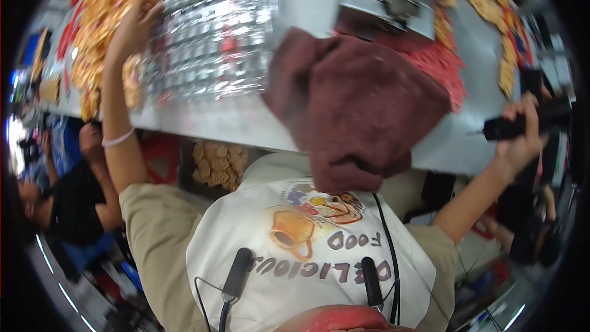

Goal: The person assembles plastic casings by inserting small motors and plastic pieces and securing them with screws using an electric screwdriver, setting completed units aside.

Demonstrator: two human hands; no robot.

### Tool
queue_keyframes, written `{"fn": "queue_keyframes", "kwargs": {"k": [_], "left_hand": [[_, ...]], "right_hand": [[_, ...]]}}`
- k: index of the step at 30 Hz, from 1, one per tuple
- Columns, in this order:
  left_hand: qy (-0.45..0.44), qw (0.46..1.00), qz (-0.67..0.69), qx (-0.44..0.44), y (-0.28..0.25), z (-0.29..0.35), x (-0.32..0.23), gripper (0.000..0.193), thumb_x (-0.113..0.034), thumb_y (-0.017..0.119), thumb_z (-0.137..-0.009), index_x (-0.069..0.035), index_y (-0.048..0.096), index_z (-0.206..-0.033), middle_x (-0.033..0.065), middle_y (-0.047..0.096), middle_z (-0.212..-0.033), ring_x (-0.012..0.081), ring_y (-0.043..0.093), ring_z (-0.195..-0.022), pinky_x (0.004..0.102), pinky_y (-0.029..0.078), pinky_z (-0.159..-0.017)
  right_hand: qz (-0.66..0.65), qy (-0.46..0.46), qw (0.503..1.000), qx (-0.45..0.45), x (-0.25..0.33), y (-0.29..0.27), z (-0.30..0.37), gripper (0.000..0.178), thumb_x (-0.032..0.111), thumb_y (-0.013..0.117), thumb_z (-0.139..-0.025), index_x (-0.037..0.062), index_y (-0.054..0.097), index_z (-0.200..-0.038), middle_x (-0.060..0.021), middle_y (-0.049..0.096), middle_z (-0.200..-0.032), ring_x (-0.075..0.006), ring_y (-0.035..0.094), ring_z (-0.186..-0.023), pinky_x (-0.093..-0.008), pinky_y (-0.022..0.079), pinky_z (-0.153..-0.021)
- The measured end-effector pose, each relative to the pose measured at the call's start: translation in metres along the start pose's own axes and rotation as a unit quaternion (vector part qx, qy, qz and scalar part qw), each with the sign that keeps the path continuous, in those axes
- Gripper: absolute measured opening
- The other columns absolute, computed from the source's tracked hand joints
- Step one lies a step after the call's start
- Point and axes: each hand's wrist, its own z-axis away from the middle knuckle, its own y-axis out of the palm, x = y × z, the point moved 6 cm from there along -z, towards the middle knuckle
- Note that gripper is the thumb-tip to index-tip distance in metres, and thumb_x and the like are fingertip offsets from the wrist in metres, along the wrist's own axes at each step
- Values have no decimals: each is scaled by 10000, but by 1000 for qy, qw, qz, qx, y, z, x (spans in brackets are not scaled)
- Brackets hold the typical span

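Observation:
My left hand reaches to the far left edge of a clear plastic tray with rows of small compartments. Its fingers look closed on that edge, though blur softens them. A few red bits show in or under the tray. Out at the right, my right hand is wrapped round a black electric screwdriver, its thin tip pointing left. Between the hands a crumpled dark brown cloth lies over the table's near edge and hangs down in front of my apron.
Piled orange-tan pieces cover the table's left side. A metal fixture with a clamp stands behind the cloth, beside pink pieces. More tan pieces line the far right. A box of tan pieces sits below the table edge. People work at both sides.

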Motion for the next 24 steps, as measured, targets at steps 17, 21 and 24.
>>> {"fn": "queue_keyframes", "kwargs": {"k": [17,21,24], "left_hand": [[-16,997,62,44,-7,-5,-17,307,-330,497,-996,-23,500,-993,6,463,-813,100,418,-756,251,388,-710],[9,1000,-19,5,-5,-9,-15,320,-334,508,-989,-21,472,-935,23,449,-785,112,401,-720,266,380,-664],[-30,999,-17,0,-3,-8,-15,339,-345,520,-981,-17,456,-923,28,437,-753,116,379,-686,275,364,-629]], "right_hand": [[639,55,758,114,-97,-25,-35,611,397,762,-721,66,554,-1191,-185,670,-986,-343,649,-885,-413,500,-777],[628,-14,760,165,-105,-21,-52,547,445,719,-768,63,592,-1138,-169,653,-953,-303,633,-880,-374,489,-784],[502,129,822,237,-136,-33,-92,541,468,703,-792,57,608,-1130,-131,644,-889,-223,622,-823,-340,479,-746]]}}
